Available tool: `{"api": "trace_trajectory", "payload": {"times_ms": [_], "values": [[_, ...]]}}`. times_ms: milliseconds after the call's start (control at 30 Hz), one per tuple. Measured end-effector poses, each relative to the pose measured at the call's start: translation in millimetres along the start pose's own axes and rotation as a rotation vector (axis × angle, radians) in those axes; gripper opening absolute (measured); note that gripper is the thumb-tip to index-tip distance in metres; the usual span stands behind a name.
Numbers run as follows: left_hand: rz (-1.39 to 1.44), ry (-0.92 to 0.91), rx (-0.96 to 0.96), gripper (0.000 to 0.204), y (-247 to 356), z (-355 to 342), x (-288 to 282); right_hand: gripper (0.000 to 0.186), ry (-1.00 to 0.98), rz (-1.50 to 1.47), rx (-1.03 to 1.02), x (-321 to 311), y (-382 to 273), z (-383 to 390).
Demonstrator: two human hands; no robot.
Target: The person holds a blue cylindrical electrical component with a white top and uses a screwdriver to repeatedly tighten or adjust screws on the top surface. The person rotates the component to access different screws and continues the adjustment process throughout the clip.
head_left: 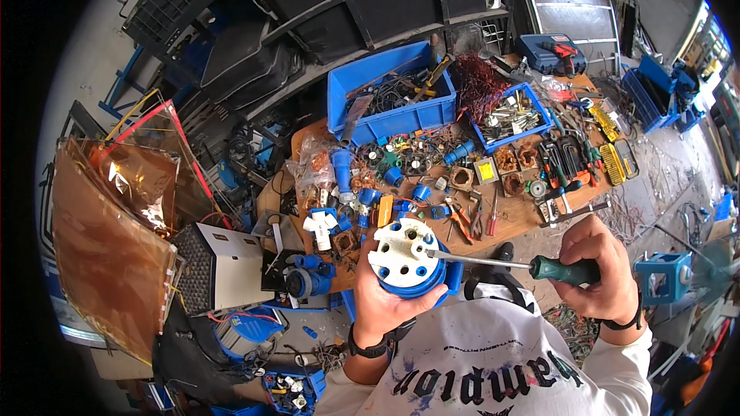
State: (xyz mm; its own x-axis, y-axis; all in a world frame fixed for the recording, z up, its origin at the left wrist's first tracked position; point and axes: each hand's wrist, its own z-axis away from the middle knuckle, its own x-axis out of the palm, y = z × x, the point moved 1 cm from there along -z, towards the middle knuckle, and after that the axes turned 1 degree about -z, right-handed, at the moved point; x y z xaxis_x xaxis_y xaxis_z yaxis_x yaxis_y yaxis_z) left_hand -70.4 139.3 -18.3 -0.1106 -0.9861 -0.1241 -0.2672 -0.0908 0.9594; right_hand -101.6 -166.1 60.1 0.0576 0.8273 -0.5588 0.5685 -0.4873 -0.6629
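Observation:
My left hand [371, 302] is wrapped round a blue industrial plug connector [416, 288], tilted so its round white insert [395, 256] with several holes faces up. In my right hand [609, 262] is a screwdriver [566, 270], gripped by its dark green handle. Its long metal shaft reaches left, and the tip meets the insert near its right side; whether it sits in a screw or a hole I cannot tell. Just beyond the connector, on the wooden workbench [501, 219], lie a white plastic fitting [321, 229] and a yellow block [385, 211].
A deep blue crate [401, 119] of cables and a shallow blue tray [493, 146] of metal parts stand farther back. Pliers [461, 223], a red screwdriver [492, 219] and several other tools lie on the right. Blue connectors [310, 277] hang by the bench's left edge.

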Motion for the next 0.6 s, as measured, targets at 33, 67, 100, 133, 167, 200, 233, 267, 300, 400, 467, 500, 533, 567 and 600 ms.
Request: {"api": "trace_trajectory", "payload": {"times_ms": [33, 67, 100, 133, 167, 200, 233, 267, 300, 400, 467, 500, 533, 567, 600], "values": [[-0.004, 0.001, -0.001, 0.094, -1, 0, -1, 0.042, -0.020, 0.023, -0.018, -1, 0, 0], [-0.008, 0.003, -0.004, 0.094, -3, 0, -1, 0.041, -0.027, 0.058, -0.020, -2, 0, -1], [-0.012, 0.021, -0.001, 0.094, -4, 0, -2, 0.041, -0.038, 0.091, -0.004, -3, 0, -1], [-0.015, 0.037, 0.001, 0.094, -5, -1, -2, 0.040, -0.074, 0.090, 0.013, -4, 0, -1], [0.003, 0.053, 0.001, 0.094, -6, -1, -2, 0.039, -0.116, 0.085, 0.046, -5, 1, -2], [-0.021, 0.042, -0.001, 0.094, -7, -2, -3, 0.038, -0.169, 0.067, 0.077, -5, 2, -2], [-0.025, 0.031, -0.005, 0.094, -7, -3, -4, 0.039, -0.218, 0.059, 0.090, -5, 2, -2], [-0.007, 0.026, -0.012, 0.094, -7, -4, -5, 0.041, -0.237, 0.058, 0.102, -5, 3, -3], [-0.032, 0.014, -0.007, 0.094, -7, -5, -5, 0.043, -0.250, 0.037, 0.094, -5, 4, -3], [-0.037, 0.005, -0.008, 0.093, -6, -7, -6, 0.044, -0.236, -0.025, 0.108, -1, 6, -5], [-0.035, 0.010, -0.020, 0.093, -6, -7, -5, 0.043, -0.211, -0.068, 0.152, 2, 6, -7], [-0.034, 0.008, -0.016, 0.093, -7, -8, -5, 0.042, -0.200, -0.093, 0.186, 3, 7, -8], [-0.032, 0.007, -0.013, 0.093, -7, -8, -5, 0.042, -0.172, -0.149, 0.178, 4, 5, -8], [-0.016, 0.011, -0.021, 0.093, -9, -10, -6, 0.040, -0.149, -0.104, 0.120, 5, 8, -10], [-0.055, 0.009, 0.003, 0.094, -10, -11, -7, 0.040, -0.121, -0.057, 0.068, 5, 7, -11]]}}
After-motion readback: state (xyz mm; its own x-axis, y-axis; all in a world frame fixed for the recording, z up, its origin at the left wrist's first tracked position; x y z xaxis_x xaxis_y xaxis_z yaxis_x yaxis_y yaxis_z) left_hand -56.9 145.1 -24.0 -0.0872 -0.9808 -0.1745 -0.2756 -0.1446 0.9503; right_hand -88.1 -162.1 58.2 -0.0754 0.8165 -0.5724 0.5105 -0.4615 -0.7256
